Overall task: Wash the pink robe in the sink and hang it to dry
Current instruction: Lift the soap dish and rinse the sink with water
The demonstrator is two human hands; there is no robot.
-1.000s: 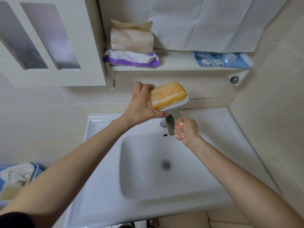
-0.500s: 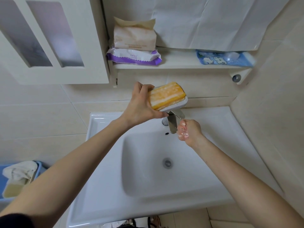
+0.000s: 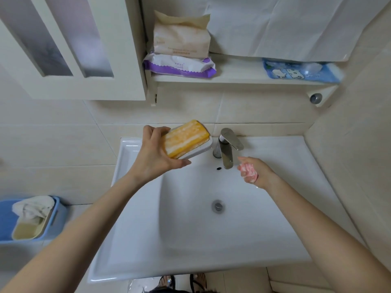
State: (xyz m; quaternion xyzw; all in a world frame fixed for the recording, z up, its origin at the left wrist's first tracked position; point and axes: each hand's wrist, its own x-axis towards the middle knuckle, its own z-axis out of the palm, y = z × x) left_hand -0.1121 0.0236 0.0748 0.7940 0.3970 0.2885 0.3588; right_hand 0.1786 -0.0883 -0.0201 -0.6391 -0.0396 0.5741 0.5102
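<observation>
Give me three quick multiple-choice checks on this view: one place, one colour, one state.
1. Where is the soap dish? A on the shelf; B in the left hand; C down in the basin.
2. The soap is: A green; B black; C yellow.
3. The right hand is: A flat open; B pressing the drain; C curled round a pink bundle.
Key: B, that hand grips the dish above the sink; C, yellow with pale streaks; C, pink shows inside its curled grip.
</observation>
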